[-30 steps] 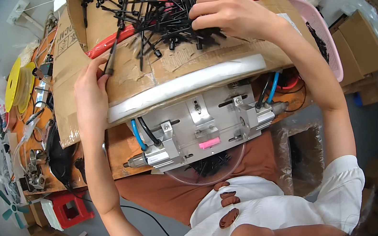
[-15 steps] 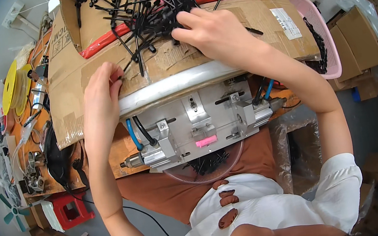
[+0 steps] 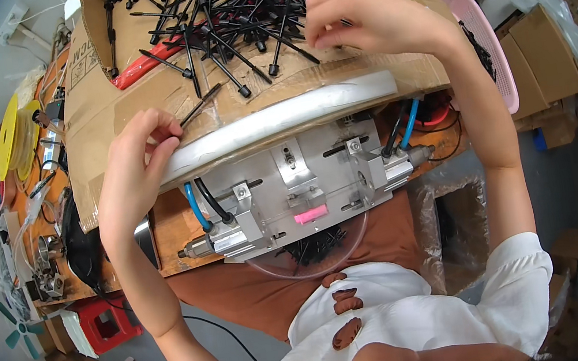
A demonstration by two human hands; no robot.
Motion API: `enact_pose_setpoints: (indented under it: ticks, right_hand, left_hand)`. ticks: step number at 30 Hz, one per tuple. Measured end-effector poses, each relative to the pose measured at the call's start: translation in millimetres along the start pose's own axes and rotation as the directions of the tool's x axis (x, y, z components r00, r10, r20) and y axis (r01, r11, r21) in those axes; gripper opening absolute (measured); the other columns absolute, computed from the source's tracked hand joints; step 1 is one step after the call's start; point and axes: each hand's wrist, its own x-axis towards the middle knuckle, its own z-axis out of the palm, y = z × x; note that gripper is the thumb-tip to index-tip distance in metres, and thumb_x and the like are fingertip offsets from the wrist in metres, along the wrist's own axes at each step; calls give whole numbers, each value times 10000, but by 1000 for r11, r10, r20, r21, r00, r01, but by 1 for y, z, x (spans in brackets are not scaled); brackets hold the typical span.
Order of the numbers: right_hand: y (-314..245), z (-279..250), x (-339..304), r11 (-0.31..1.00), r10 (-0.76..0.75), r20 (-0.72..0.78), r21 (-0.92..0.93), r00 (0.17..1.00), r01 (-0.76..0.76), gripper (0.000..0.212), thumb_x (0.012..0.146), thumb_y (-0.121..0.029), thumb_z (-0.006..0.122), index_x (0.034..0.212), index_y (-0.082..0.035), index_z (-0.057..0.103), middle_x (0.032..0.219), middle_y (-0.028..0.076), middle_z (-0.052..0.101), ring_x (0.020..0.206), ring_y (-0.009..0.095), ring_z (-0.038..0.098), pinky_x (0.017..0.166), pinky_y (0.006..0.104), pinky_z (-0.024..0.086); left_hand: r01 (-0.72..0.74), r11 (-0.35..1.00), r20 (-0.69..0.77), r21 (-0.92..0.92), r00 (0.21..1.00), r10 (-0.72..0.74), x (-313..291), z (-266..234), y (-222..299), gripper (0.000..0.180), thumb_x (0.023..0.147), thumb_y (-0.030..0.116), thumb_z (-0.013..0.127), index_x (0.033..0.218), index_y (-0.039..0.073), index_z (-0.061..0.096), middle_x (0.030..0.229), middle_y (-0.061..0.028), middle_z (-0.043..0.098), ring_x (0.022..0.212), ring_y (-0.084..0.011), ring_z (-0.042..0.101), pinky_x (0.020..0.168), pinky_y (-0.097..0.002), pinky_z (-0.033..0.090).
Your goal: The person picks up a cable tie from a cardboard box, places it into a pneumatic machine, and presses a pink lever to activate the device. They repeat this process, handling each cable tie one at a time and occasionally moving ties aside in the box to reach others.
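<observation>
Beyond the curved white padded strip (image 3: pixel 287 117), a slender black plastic rod (image 3: pixel 201 104) is pinched at its near end by the left hand (image 3: pixel 133 164), long axis directed away and rightward. Beyond the strip's right end, the right hand (image 3: pixel 373 18) is curled; its grip cannot be told.

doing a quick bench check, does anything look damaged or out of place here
Yes: the cardboard looks scuffed, its surface apparently peeled in patches in front of the black parts. Those lie crisscrossed in a heap, pointing every way.
</observation>
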Motion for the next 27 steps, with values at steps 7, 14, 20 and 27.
enact_pose_setpoints:
  ticks: [7,14,20,27]
  right_hand:
    - [-13,17,39,930,238,-221,-228,946,-288,218,843,-250,668,804,-37,644,649,119,602,619,287,591,586,364,461]
    - [-29,17,50,852,362,-88,-373,928,-367,231,742,-247,753,774,-31,678,669,131,640,674,292,643,625,404,492]
    - [-46,-21,31,791,536,-11,358,844,-497,205,853,-125,636,866,74,683,669,106,666,559,111,612,488,245,468]
    - [-98,-21,-8,230,910,-94,925,404,-303,484,942,-314,578,1191,99,545,994,208,675,824,249,700,670,287,599]
  left_hand:
    - [-56,992,99,109,994,45,-15,-15,10,217,752,-84,609,949,0,574,852,-90,559,752,-220,531,743,-297,453]
    - [-25,997,76,74,997,19,-26,-20,14,297,720,-108,624,994,4,594,819,-82,547,723,-188,506,724,-286,444]
    - [-74,994,-248,80,964,91,-41,13,23,659,692,-100,684,1305,93,537,822,-58,535,674,-147,480,670,-279,451]
    - [-81,967,-307,240,939,155,-117,121,63,803,634,-66,753,1375,-15,444,854,-102,537,769,-233,508,702,-328,445]
